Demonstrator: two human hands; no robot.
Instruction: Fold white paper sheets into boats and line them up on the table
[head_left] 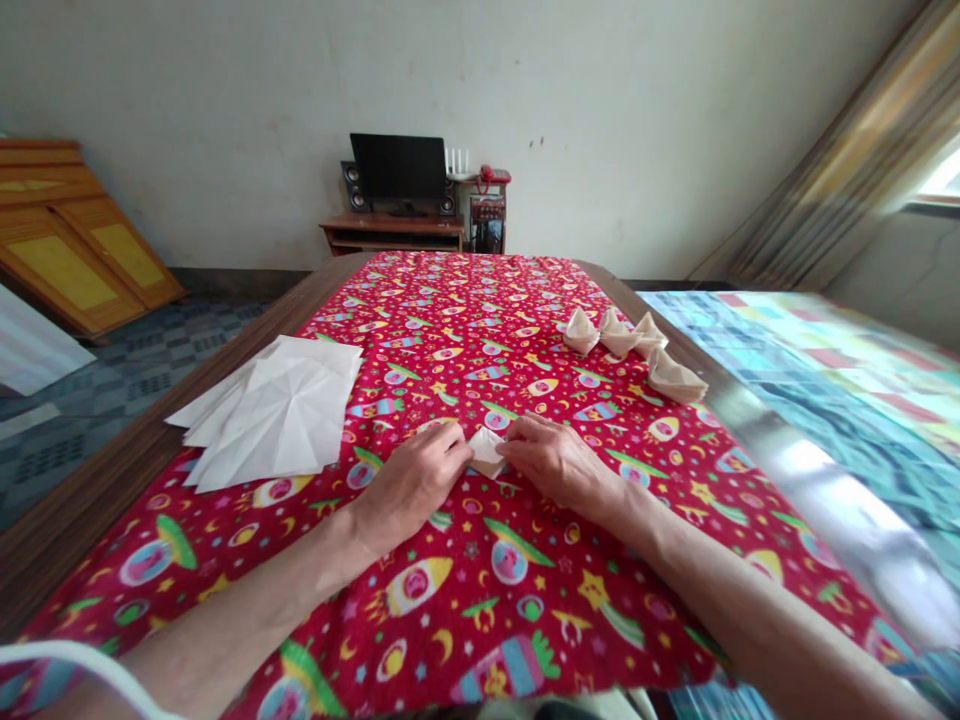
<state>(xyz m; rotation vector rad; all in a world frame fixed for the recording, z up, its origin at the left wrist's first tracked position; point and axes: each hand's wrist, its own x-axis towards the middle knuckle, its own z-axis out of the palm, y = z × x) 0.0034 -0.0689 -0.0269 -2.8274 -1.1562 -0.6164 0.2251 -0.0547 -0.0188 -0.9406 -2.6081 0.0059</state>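
A small folded piece of off-white paper (pixel 488 452) is held low over the red patterned cloth, near the middle of the view. My left hand (pixel 426 470) pinches its left edge, fingers closed. On the other side my right hand (pixel 559 458) grips the right edge between thumb and fingers. Parts of the paper are hidden behind the fingertips. To the left lies a fanned stack of creased white paper sheets (pixel 289 410). Several folded paper shapes (pixel 619 335) with pointed tops stand at the right, the nearest one (pixel 675 376) lying slightly apart.
The red cloth (pixel 420 640) covers most of a brown wooden table (pixel 97 525). Beyond it a black monitor (pixel 399 168) stands on a low desk (pixel 394 228). A bed (pixel 810 400) is along the right side, and a yellow-brown cabinet (pixel 82 240) stands at the left.
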